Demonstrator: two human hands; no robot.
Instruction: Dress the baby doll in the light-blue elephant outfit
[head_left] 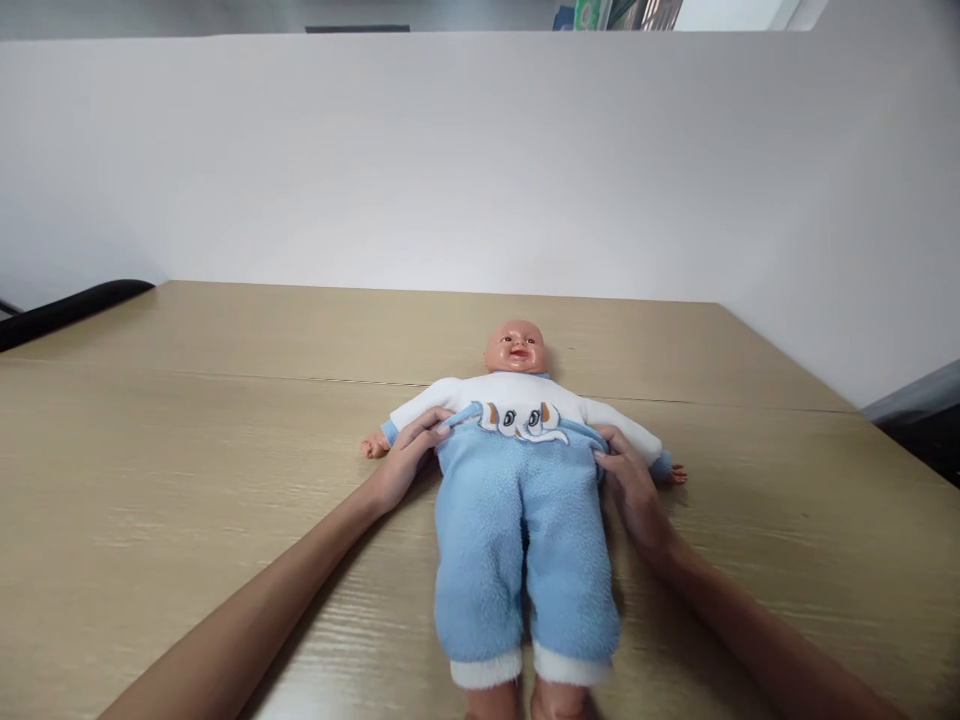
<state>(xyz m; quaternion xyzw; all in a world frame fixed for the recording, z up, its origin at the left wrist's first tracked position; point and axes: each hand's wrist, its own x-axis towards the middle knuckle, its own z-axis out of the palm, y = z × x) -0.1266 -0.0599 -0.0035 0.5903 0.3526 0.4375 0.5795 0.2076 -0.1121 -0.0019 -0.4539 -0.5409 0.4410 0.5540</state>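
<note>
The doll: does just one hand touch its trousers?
No, the left hand and right hand both touch the trousers, one on each side.

"Any lettering on the doll (484,520)?"
"None that I can read."
"And on the green item (588,14) far beyond the doll's head?"
"Too small and blurred to make out any words or numbers there."

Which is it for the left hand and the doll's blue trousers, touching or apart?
Touching: in the head view, the left hand grips the blue trousers at the waist.
</note>
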